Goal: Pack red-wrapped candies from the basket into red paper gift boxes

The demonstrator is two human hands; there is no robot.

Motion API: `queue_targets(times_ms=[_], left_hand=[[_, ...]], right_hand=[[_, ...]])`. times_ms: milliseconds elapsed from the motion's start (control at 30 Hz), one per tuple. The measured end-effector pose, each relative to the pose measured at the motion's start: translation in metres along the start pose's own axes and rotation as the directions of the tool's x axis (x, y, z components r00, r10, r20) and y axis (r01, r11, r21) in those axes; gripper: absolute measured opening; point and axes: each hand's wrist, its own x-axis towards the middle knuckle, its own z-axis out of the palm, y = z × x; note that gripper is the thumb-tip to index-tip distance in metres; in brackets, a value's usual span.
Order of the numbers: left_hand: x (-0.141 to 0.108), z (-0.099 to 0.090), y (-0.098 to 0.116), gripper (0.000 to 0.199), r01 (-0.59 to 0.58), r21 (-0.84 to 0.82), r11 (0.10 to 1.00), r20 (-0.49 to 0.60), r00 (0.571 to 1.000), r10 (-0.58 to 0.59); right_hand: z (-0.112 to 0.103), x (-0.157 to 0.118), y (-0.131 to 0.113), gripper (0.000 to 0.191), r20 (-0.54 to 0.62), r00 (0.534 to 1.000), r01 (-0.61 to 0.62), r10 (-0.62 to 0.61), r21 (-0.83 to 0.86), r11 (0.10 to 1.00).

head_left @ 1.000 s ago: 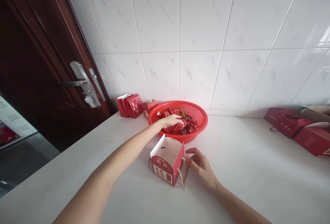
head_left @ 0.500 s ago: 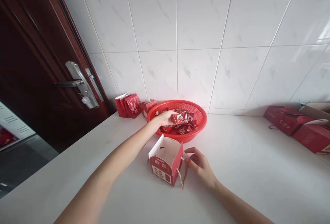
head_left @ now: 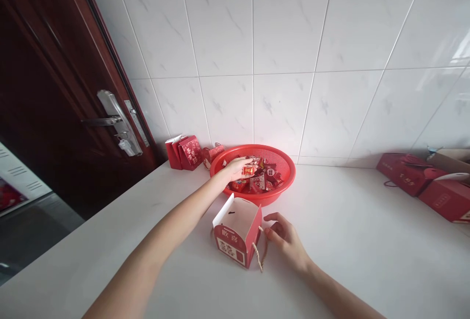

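My left hand [head_left: 236, 169] reaches into a red plastic basket [head_left: 289, 178] of wrapped sweets. Between its thumb and fingers is a small red-and-gold wrapped candy [head_left: 249, 170]. Other red wrapped sweets [head_left: 270, 172] lie around and below the fingers. In front of the basket, an open-topped red gift box [head_left: 235, 247] with a white inside stands upright on the table. Rope handles [head_left: 259, 255] hang at its side. My right hand [head_left: 285, 237] rests just right of the box, its fingers curved and apart, nothing in it; the fingertips are close to the rope.
Small red cartons [head_left: 189, 152] stand against the wall at the back left. Larger red boxes [head_left: 407, 174] and an open brown carton [head_left: 450, 157] sit at the far right. The white table [head_left: 341, 240] meets a tiled wall; a dark door [head_left: 69, 84] is on the left.
A larger red packet that was at my left fingertips now lies among the sweets; the small red-and-gold candy shows in the hand instead. My right hand and the box have hardly moved.
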Motion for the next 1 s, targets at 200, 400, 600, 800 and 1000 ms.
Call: queue_targets(times_ms=[200,400,600,800,1000], left_hand=[[0.006,-0.004,-0.003,0.016,0.020,0.018,1.000,-0.016,1.000,-0.019],[0.011,-0.007,-0.008,0.026,-0.053,0.150,0.987,-0.010,0.998,0.055],[0.006,-0.008,-0.006,0.030,-0.088,0.241,0.966,-0.044,0.994,0.102],[0.000,-0.018,-0.001,0.024,-0.101,0.431,0.897,-0.097,0.983,0.157],[-0.007,-0.038,0.004,0.018,-0.096,0.764,0.639,-0.149,0.936,0.319]], right_hand=[[0.001,0.001,0.003,0.035,0.012,1.000,-0.001,0.001,0.001,1.000],[0.001,0.001,0.005,0.036,0.010,1.000,0.007,-0.007,-0.006,1.000],[0.001,0.001,0.003,0.034,0.009,1.000,0.013,-0.013,-0.018,1.000],[0.001,0.001,0.002,0.033,0.009,1.000,-0.007,0.007,-0.023,1.000],[0.001,0.001,0.001,0.032,0.013,1.000,-0.014,0.014,-0.017,1.000]])
